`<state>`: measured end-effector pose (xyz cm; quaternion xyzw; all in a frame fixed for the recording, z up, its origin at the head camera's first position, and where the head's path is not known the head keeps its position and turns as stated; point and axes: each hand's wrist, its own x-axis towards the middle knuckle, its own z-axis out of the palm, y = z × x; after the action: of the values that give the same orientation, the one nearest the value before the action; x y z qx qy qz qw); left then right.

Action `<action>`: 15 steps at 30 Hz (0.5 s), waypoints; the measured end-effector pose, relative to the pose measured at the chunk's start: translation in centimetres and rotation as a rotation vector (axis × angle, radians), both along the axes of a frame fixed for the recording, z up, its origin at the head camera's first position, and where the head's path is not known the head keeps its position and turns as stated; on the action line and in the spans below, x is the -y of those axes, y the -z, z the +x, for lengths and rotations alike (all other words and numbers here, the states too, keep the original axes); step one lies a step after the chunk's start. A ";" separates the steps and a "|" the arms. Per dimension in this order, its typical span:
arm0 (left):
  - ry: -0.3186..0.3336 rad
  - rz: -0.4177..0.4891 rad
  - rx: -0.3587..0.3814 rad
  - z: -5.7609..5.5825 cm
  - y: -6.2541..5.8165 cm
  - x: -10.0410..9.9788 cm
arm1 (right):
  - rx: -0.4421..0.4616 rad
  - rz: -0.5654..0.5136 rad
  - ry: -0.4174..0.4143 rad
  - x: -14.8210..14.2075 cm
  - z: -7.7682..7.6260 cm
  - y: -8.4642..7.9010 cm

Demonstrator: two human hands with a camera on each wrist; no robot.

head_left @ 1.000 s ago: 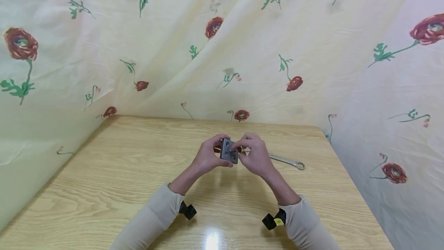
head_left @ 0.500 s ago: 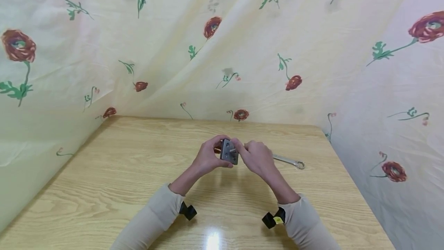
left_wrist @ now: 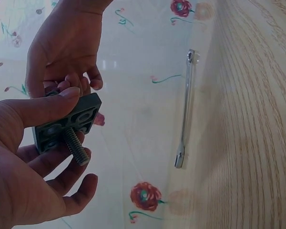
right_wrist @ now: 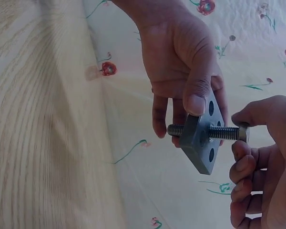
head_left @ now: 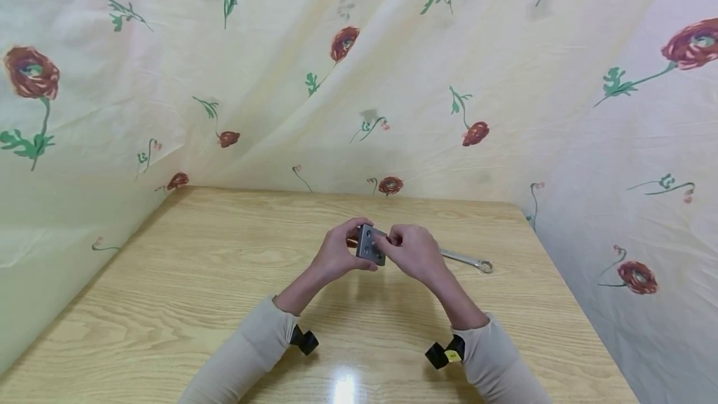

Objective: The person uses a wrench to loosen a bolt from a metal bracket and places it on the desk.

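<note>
My left hand [head_left: 333, 254] grips a grey square metal plate [head_left: 369, 258] by its edges, thumb on one side and fingers on the other. Several round holes show in its face. A threaded bolt [right_wrist: 224, 133] passes through the middle of the plate, its tip sticking out on the left hand's side. Recesses show on the plate's back in the left wrist view, around the bolt's threaded end [left_wrist: 77, 150]. At the bolt's hex head, my right hand [head_left: 416, 254] pinches with thumb and curled index finger. A length of thread shows between head and plate.
A combination wrench [head_left: 465, 260] lies on the wooden table [head_left: 224, 304] to the right, partly hidden behind my right hand in the head view. A flowered cloth [head_left: 269, 111] hangs around the back and sides.
My right fingers have shifted about the bolt: reaching over it at first, then thumb raised by the plate's upper edge, now thumb lower across its face. Left hand and plate stay put.
</note>
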<state>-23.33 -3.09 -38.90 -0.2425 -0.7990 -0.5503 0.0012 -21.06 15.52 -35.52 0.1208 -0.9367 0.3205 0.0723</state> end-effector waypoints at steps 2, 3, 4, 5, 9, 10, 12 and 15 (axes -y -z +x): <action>0.001 0.006 0.007 0.0 0.0 0.0 | -0.019 0.007 -0.010 -0.1 0.0 -0.1; 0.001 0.006 0.009 0.0 0.0 0.0 | -0.030 0.012 -0.014 -0.2 0.0 -0.1; 0.001 0.007 0.011 0.0 0.0 0.0 | -0.039 0.017 -0.018 -0.2 0.0 -0.2; 0.000 0.006 0.011 0.1 -0.1 0.0 | -0.048 0.019 -0.019 -0.3 0.1 -0.2; -0.013 -0.009 0.006 0.0 -0.1 0.0 | -0.080 0.009 -0.034 -0.4 0.2 -0.5; -0.016 -0.012 0.004 0.0 -0.1 0.1 | -0.094 0.005 -0.044 -0.4 0.2 -0.5; -0.020 -0.016 0.005 0.0 -0.2 0.1 | -0.131 -0.005 -0.064 -0.4 0.2 -0.5; -0.019 -0.009 0.012 0.0 -0.2 0.1 | -0.203 -0.009 -0.091 -0.4 0.2 -0.3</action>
<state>-23.32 -3.18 -38.74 -0.2315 -0.8038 -0.5479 0.0008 -20.90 15.96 -35.19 0.1947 -0.9167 0.3136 0.1528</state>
